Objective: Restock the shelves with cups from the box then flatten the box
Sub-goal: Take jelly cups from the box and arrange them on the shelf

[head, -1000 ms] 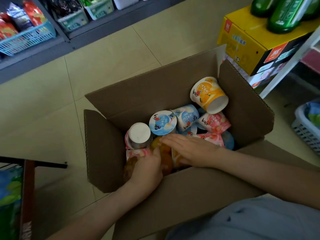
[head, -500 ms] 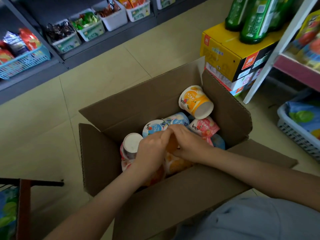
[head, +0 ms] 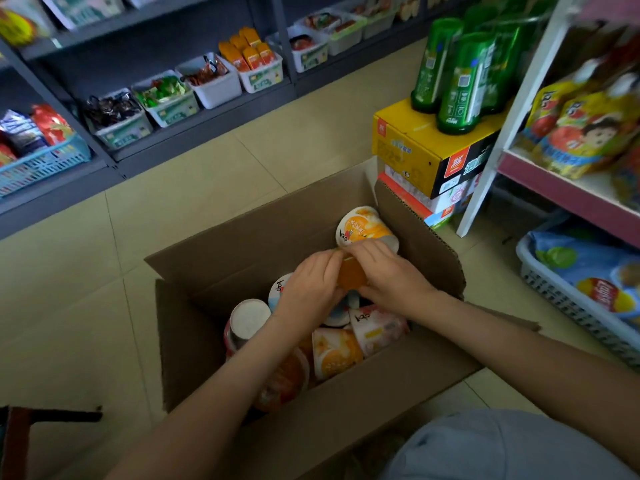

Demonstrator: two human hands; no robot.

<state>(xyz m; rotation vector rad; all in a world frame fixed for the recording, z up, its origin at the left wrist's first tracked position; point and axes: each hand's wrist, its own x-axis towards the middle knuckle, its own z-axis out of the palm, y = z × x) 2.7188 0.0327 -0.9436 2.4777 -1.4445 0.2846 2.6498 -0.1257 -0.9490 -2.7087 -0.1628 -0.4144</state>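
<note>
Both hands have come up from low among the cups a second ago and now meet higher, over the middle of the box (head: 363, 407). At the near edge a grey-clad knee (head: 502, 445) shows, just beside the box's near wall on the right. Inside the open box, loose cups (head: 334, 353) lie tumbled on their sides, and left of them an upturned cup (head: 247, 320) shows its white base. Above these the left hand (head: 310, 289) and right hand (head: 391, 277) hold one orange cup (head: 351, 278) between them, the fingers of each curled round its side. Just beyond the hands, a far cup (head: 363, 230) leans in the box's far right corner. Farther right stands a yellow carton (head: 408, 140) with green bottles (head: 457, 84) upright on top, next to a white shelf (head: 540, 174) bearing pouches (head: 581, 133). Grey shelving (head: 194, 133) with snack bins runs along the far side.
</note>
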